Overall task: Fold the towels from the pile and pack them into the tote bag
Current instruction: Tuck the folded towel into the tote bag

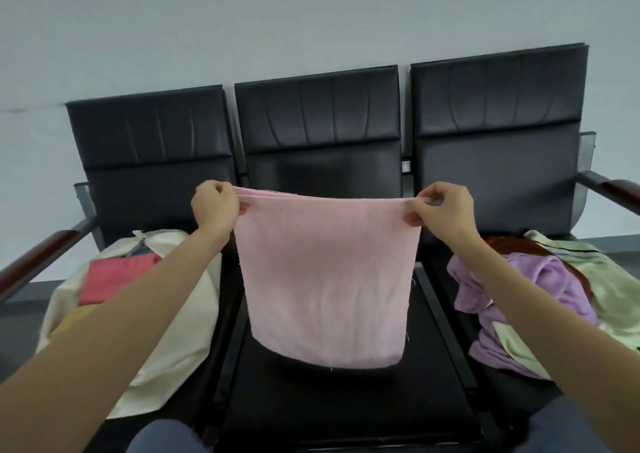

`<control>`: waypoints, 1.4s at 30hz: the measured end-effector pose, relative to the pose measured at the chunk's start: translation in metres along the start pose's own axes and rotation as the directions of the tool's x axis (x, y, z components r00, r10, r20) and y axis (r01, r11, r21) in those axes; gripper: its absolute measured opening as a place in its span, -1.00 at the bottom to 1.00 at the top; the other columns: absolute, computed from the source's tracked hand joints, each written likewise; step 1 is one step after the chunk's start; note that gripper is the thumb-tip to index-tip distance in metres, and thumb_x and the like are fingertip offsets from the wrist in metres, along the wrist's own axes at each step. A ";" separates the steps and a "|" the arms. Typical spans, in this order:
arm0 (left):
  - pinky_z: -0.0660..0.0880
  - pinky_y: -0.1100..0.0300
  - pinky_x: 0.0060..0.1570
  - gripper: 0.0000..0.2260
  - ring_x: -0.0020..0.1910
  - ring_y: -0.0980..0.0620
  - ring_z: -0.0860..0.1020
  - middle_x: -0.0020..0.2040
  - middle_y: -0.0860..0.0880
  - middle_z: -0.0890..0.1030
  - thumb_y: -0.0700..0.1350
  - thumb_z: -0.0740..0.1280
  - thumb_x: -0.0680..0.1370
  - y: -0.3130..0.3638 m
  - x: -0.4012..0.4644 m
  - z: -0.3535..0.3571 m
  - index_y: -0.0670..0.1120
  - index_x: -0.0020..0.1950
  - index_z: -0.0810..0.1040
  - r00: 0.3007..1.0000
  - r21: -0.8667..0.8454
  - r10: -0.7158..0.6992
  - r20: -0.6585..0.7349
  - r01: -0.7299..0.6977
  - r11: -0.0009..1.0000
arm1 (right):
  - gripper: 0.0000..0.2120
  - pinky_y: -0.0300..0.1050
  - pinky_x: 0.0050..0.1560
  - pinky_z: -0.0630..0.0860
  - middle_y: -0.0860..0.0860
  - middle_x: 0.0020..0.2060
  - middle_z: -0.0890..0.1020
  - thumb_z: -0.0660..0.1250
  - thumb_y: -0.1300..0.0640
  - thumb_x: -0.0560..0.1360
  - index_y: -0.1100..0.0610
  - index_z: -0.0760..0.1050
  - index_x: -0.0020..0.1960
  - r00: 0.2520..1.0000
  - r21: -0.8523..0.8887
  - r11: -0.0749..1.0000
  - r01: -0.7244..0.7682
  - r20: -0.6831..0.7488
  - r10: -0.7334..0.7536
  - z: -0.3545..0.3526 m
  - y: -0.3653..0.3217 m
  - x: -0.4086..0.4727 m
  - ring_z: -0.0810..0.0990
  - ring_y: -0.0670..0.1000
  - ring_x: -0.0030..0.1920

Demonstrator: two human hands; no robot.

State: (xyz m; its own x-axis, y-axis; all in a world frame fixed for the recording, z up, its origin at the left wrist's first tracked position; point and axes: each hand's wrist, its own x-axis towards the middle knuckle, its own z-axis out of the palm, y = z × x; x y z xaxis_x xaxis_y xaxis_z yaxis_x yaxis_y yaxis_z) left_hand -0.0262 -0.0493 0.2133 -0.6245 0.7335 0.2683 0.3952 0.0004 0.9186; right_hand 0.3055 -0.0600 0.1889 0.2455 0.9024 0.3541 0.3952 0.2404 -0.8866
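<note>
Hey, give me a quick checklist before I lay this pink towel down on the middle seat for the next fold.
1. Both top corners held: ok. The left hand and right hand each pinch a top corner of the pink towel.
2. Top edges lined up: ok. Layered edges run close together along the top.
3. Towel hangs flat: ok. No twist, only light wrinkles.
4. Landing spot free: ok. The middle seat under the towel shows nothing on it.
5. Tote bag ready: ok. The cream tote bag lies on the left seat, a red folded towel at its mouth.
6. Room left in the bag: cannot tell.
</note>
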 end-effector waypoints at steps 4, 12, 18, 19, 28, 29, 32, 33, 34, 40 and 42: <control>0.58 0.00 0.10 -0.84 0.02 -0.07 0.58 -0.03 -0.09 0.55 -0.24 0.13 0.63 -0.005 0.007 0.010 -0.11 0.00 0.50 0.998 -0.021 0.013 0.060 -0.012 1.000 | -0.87 -0.10 -0.06 0.63 0.11 -0.24 0.68 0.33 0.32 0.44 0.14 0.55 -0.23 0.999 -0.057 0.998 0.004 0.038 -0.001 0.003 0.013 0.028 0.68 0.00 -0.25; 0.55 -0.04 0.16 -0.81 0.05 -0.06 0.58 0.01 -0.11 0.60 -0.24 0.13 0.60 -0.042 0.007 0.014 -0.10 0.01 0.54 0.986 -0.041 0.021 0.165 -0.014 0.999 | -0.82 -0.16 -0.04 0.58 -0.09 -0.22 0.66 0.33 0.34 0.45 0.08 0.55 -0.18 0.991 -0.073 0.994 0.082 0.109 -0.074 0.000 0.034 0.026 0.65 -0.12 -0.17; 0.52 -0.14 0.16 -0.75 0.07 -0.11 0.58 0.02 -0.13 0.63 -0.23 0.15 0.56 -0.151 -0.058 0.001 0.02 -0.15 0.57 0.962 0.066 -0.089 0.259 0.074 0.995 | -0.68 -0.19 -0.05 0.55 -0.01 -0.17 0.68 0.33 0.40 0.44 -0.03 0.52 -0.23 0.983 -0.057 0.998 -0.016 0.179 0.026 0.008 0.107 -0.060 0.64 -0.04 -0.14; 0.51 -0.16 0.17 -0.73 0.07 -0.12 0.58 0.01 -0.12 0.64 -0.22 0.16 0.53 -0.176 -0.069 -0.002 0.06 -0.19 0.58 0.951 0.110 -0.118 0.286 0.090 0.990 | -0.68 -0.21 -0.06 0.55 -0.02 -0.16 0.68 0.33 0.40 0.45 -0.03 0.52 -0.22 0.976 -0.057 0.997 -0.048 0.207 0.059 0.009 0.120 -0.078 0.64 -0.06 -0.13; 0.42 0.19 -0.05 -0.82 -0.01 -0.07 0.59 -0.04 -0.14 0.67 -0.34 0.25 0.50 -0.250 -0.157 -0.052 -0.23 -0.07 0.65 0.740 0.564 -0.308 0.598 -0.116 0.817 | -0.76 -0.34 -0.20 0.53 -0.02 -0.23 0.67 0.37 0.39 0.43 0.05 0.58 -0.21 0.848 -0.209 0.943 -0.259 0.419 0.325 0.007 0.192 -0.192 0.61 -0.08 -0.26; 0.41 0.19 -0.07 -0.84 -0.02 -0.07 0.60 -0.05 -0.14 0.66 -0.32 0.25 0.50 -0.247 -0.158 -0.055 -0.23 -0.09 0.64 0.704 0.591 -0.324 0.632 -0.168 0.789 | -0.77 -0.37 -0.21 0.53 -0.01 -0.22 0.67 0.37 0.40 0.42 0.07 0.59 -0.20 0.837 -0.208 0.942 -0.263 0.438 0.330 0.006 0.192 -0.196 0.61 -0.10 -0.27; 0.40 0.17 -0.27 -0.90 -0.15 -0.04 0.57 -0.14 -0.06 0.61 -0.19 0.27 0.50 -0.231 -0.162 -0.057 -0.14 -0.20 0.54 0.548 0.703 -0.466 0.695 -0.383 0.599 | -0.80 -0.43 -0.18 0.50 0.02 -0.21 0.68 0.37 0.43 0.41 0.17 0.64 -0.13 0.810 -0.195 0.942 -0.273 0.482 0.334 0.000 0.190 -0.200 0.61 -0.19 -0.26; 0.36 0.19 -0.35 -0.88 -0.23 -0.01 0.53 -0.21 -0.04 0.56 -0.16 0.27 0.49 -0.223 -0.166 -0.055 -0.13 -0.25 0.48 0.527 0.736 -0.515 0.676 -0.461 0.495 | -0.82 -0.44 -0.16 0.50 0.03 -0.20 0.68 0.37 0.43 0.41 0.20 0.64 -0.11 0.801 -0.194 0.941 -0.276 0.496 0.337 -0.002 0.189 -0.200 0.61 -0.21 -0.25; 0.34 0.20 -0.39 -0.87 -0.28 0.00 0.50 -0.25 -0.02 0.51 -0.16 0.27 0.47 -0.214 -0.169 -0.052 -0.13 -0.28 0.43 0.542 0.747 -0.516 0.663 -0.519 0.415 | -0.83 -0.45 -0.15 0.49 0.04 -0.19 0.68 0.38 0.43 0.42 0.22 0.64 -0.09 0.791 -0.187 0.942 -0.279 0.511 0.336 -0.003 0.187 -0.200 0.61 -0.23 -0.25; 0.43 0.11 0.00 -0.64 0.12 -0.02 0.47 0.16 0.00 0.50 -0.02 0.38 0.44 -0.188 -0.214 0.009 -0.03 0.21 0.49 0.373 0.456 -0.270 0.888 -0.628 0.631 | -0.85 -0.40 -0.15 0.50 0.03 -0.22 0.69 0.43 0.37 0.43 0.14 0.64 -0.12 0.766 -0.128 0.958 -0.258 0.577 0.284 -0.009 0.181 -0.201 0.63 -0.18 -0.23; 0.42 0.09 0.11 -0.51 0.20 0.01 0.42 0.24 0.01 0.47 0.06 0.45 0.42 -0.182 -0.241 0.035 -0.01 0.30 0.44 0.228 0.293 -0.190 0.955 -0.616 0.731 | -0.84 -0.38 -0.15 0.50 0.00 -0.24 0.69 0.44 0.36 0.42 0.11 0.63 -0.14 0.760 -0.110 0.956 -0.271 0.585 0.283 -0.010 0.181 -0.201 0.64 -0.17 -0.24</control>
State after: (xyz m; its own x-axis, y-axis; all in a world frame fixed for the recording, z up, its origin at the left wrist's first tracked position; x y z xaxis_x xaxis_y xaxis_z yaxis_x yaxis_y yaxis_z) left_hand 0.0753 -0.2023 -0.0288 0.4256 0.8162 -0.3908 0.8712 -0.2528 0.4209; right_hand 0.3364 -0.2008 -0.0399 -0.2194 0.9632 -0.1555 0.4087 -0.0540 -0.9111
